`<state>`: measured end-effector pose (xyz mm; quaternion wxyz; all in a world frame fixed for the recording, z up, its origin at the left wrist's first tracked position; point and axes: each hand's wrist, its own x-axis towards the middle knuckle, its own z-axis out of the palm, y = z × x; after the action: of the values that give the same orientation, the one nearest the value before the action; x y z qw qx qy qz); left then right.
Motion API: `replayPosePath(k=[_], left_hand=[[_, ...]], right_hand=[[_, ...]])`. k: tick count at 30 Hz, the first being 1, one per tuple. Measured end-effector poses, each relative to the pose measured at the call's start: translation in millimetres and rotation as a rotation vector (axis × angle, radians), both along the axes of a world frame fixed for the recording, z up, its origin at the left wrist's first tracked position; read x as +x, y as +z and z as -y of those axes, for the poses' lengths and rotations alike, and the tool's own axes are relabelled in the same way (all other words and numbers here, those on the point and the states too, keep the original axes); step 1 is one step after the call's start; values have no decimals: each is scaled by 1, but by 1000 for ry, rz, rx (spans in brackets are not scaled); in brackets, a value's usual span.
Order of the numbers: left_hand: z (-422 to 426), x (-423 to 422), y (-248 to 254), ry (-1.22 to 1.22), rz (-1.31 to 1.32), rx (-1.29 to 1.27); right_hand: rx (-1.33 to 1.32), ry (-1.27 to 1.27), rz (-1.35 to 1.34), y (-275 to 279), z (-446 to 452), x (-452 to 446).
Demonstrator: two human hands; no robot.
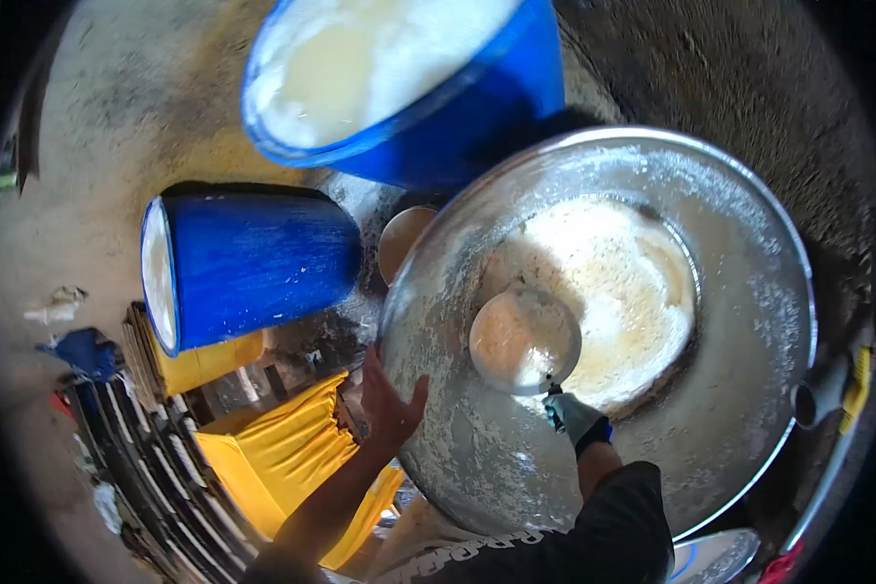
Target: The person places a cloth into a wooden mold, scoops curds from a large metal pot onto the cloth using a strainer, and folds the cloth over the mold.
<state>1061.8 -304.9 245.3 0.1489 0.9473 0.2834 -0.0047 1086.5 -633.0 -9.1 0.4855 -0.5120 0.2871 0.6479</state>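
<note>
A wide metal pan (749, 292) with a round central opening takes up the right half of the view. Whitish-tan foam (613, 292) fills that opening. My right hand (579, 420), in a grey glove, is closed round the dark handle of a round, shallow skimmer (526, 341). The skimmer is over the left edge of the foam; whether it touches the foam is unclear. At the pan's left rim is my bare left hand (391, 399), its thumb stretched over the inner side and its fingers spread apart.
Two blue barrels stand beyond the pan: a large one (506, 107) topped with white foam and another (263, 258) at left. A round disc (404, 243) shows between barrel and pan. Yellow cloth (282, 457) and slats (156, 457) lie lower left. A pole (832, 477) lies at right.
</note>
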Motion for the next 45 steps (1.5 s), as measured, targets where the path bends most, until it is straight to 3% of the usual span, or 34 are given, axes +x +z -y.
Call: replayPosePath(k=[5,7,10,11,13,15,16,17,18,19,20,21,22,23,25,28,32,33,37,38,39,41,43,45], left_hand=[[-18,-14,12,-42,223,-175],[-26,-29,22,-63,318,-396],[-24,-90,46,96,372,-533],[-23,-121,45,67,463,-507],[-22,-201,21,99,443,-561],[-22,-297,-9,123,398,-449],[-16,-348,-30,290,343,-515],[-15,-400,-38,453,298,-785],[-4,-464,-86,387,321,-588],[0,-511,-94,339,336,-377],[10,-557,-100,574,158,-649],[16,-588,-72,821,-57,-864],[22,-628,-84,738,-11,-773],[46,-661,-94,1256,57,-1143],[61,-725,-102,1563,307,-1421],[61,-761,-83,1938,1040,-1404],[44,-763,-27,1723,1538,-1273],[47,-756,-17,1458,1243,-842],[42,-764,-5,1326,1006,-1020],[38,-766,-3,1317,975,-1042],[36,-769,-3,1306,944,-1064],[34,-776,-3,1192,875,-990],[33,-780,-5,1058,760,-846],[24,-773,33,996,531,-677]], right_hand=[[-42,22,-137,110,13,-30],[-87,-6,-155,166,15,-43],[-184,-35,-106,235,18,-60],[-209,-34,-61,249,28,-66],[-242,-51,21,273,39,-75],[-229,-23,62,309,39,-85],[-201,-34,71,325,41,-90],[-169,-53,3,329,43,-95],[-167,-27,26,341,36,-102],[-166,39,99,367,19,-116],[-156,111,166,385,1,-127],[-143,141,130,388,-9,-133],[-166,212,147,403,-31,-145],[-184,291,162,420,-52,-158],[-152,425,174,441,-98,-189],[-81,592,163,465,-166,-239],[65,778,122,482,-266,-320],[113,810,99,486,-291,-343],[288,898,-7,481,-384,-424],[324,1009,-31,456,-408,-437],[222,795,-248,443,-432,-467],[479,948,-346,416,-470,-499],[457,920,-337,404,-504,-532],[530,946,-336,402,-534,-553]])
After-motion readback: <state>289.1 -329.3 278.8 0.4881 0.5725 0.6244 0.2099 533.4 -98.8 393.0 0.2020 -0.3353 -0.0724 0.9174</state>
